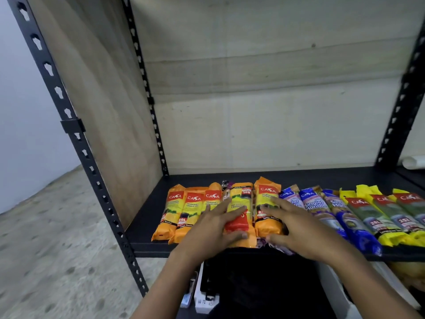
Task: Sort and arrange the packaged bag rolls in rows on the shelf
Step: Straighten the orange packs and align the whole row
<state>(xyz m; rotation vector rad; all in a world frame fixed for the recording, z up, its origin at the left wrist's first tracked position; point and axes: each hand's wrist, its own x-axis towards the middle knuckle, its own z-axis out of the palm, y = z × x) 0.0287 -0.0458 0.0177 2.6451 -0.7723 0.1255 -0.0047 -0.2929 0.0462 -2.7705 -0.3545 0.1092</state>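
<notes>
Notably one orange pack (240, 197) upside-down under left hand (211, 229)

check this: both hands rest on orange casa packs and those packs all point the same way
Not all: the head view shows the orange pack under the left hand reversed, red end toward the front. The right hand rests on another orange pack.

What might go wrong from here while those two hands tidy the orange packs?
1. The reversed orange pack under the left hand lies right at the front edge of the shelf; a nudge may tip it off.
2. Its label faces the opposite way from the other orange packs, so the row may end up mismatched.
3. A purple pack peeks from beneath them near the right hand and may stay buried in the wrong group.
</notes>
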